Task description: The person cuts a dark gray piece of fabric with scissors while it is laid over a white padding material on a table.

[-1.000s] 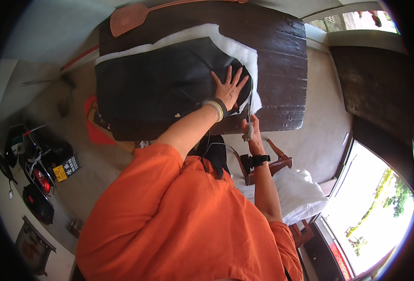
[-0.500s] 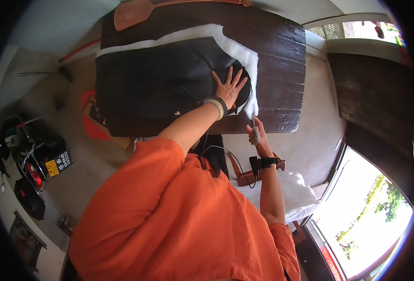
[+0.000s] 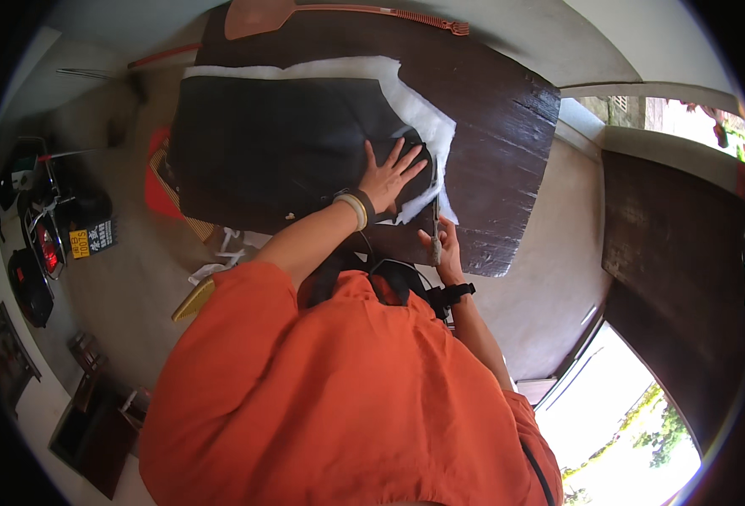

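A black garment-shaped piece of cloth or leather [image 3: 280,139] lies on the dark wooden table. Beneath it, white fluffy batting [image 3: 427,114] sticks out along the far and right edges. My left hand [image 3: 387,180] presses flat on the black piece near its right end, fingers spread. In my right hand [image 3: 449,253], at the table's near edge, is a pair of scissors [image 3: 436,240] with pale wrapped handles. Their blades point away from me, at the batting's lower right corner, where a strip of it hangs to the right of them.
The dark table [image 3: 499,126] extends to the right of the batting. A brown fly swatter [image 3: 259,17] lies along its far edge. A red stool [image 3: 158,181] stands by the left side, and a motorcycle [image 3: 43,228] is parked farther left. At lower right is a bright doorway [image 3: 617,413].
My view has turned and shifted. The scissors have moved along the batting's lower right edge, and a strip now stands apart beside the blades. My left hand stays spread on the black piece.
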Tool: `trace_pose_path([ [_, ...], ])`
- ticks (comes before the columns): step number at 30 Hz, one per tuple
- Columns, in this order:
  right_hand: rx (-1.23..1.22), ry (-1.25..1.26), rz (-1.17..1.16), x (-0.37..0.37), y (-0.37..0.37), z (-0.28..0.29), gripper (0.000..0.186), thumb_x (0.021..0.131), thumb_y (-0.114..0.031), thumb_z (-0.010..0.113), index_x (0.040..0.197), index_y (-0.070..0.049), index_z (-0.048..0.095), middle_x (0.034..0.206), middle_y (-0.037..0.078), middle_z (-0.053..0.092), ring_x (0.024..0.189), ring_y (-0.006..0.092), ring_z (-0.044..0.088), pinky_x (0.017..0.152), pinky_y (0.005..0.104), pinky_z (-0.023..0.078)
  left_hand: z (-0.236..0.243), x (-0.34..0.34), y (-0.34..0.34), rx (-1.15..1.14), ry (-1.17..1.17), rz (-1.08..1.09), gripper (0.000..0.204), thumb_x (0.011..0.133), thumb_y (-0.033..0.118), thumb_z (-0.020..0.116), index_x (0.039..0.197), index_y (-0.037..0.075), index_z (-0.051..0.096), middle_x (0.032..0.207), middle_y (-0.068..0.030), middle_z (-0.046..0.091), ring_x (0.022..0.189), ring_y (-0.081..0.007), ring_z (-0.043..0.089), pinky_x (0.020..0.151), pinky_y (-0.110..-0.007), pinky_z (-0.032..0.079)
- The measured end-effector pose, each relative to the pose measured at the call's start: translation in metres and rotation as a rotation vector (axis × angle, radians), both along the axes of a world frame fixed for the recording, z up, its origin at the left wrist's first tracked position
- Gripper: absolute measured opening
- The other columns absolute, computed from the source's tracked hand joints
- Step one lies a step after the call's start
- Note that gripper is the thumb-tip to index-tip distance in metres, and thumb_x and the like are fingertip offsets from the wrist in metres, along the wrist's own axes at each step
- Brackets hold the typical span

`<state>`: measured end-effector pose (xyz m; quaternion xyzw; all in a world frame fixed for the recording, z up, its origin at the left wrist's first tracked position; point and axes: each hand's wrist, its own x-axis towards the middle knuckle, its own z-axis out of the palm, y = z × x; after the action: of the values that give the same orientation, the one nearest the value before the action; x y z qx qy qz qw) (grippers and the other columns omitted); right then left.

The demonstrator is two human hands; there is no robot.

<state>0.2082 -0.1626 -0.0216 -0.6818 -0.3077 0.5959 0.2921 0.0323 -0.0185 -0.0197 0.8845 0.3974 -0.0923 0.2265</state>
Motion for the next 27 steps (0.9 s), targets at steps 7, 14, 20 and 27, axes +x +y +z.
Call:
trace_pose_path([
  [7, 0.04, 0.098, 0.202, 0.046, 0.014, 0.018, 0.066, 0.081, -0.023, 0.068, 0.136, -0.009, 0.033, 0.074, -0.004, 0.043, 0.066, 0.0053, 0.04, 0.056, 0.021, 0.031, 0.014, -0.003, 0.005, -0.044, -0.026, 0.007, 0.114, 0.049, 0.031, 0.083, 0.142, 0.023, 0.019, 0.15, -0.0079, -0.001, 0.138, -0.0314, 0.004, 0.093, -0.075, 0.013],
  [14, -0.049, 0.048, 0.329, 0.054, 0.056, 0.027, 0.068, 0.081, -0.03, 0.067, 0.136, -0.009, 0.032, 0.079, -0.002, 0.044, 0.07, 0.0074, 0.042, 0.061, 0.0219, 0.033, 0.013, -0.004, 0.002, -0.027, -0.045, 0.028, 0.118, 0.045, 0.031, 0.084, 0.143, 0.022, 0.019, 0.15, -0.0097, -0.004, 0.138, -0.0297, 0.005, 0.095, -0.074, 0.012],
  [20, -0.072, 0.046, 0.342, 0.054, 0.074, 0.024, 0.061, 0.082, -0.027, 0.066, 0.132, -0.008, 0.036, 0.069, -0.004, 0.044, 0.059, 0.0052, 0.04, 0.051, 0.0209, 0.03, 0.009, -0.008, -0.003, 0.031, -0.028, 0.034, 0.12, 0.043, 0.04, 0.083, 0.142, 0.023, 0.019, 0.15, -0.0099, 0.001, 0.138, -0.029, 0.008, 0.093, -0.074, 0.016],
  [27, -0.049, -0.03, 0.422, 0.082, 0.084, 0.009, 0.059, 0.077, -0.016, 0.071, 0.129, -0.006, 0.043, 0.063, -0.004, 0.044, 0.056, 0.004, 0.041, 0.051, 0.0213, 0.031, 0.018, -0.009, 0.003, -0.009, -0.025, 0.026, 0.112, 0.051, 0.039, 0.081, 0.143, 0.025, 0.019, 0.15, -0.0092, 0.001, 0.138, -0.0285, 0.008, 0.095, -0.074, 0.009],
])
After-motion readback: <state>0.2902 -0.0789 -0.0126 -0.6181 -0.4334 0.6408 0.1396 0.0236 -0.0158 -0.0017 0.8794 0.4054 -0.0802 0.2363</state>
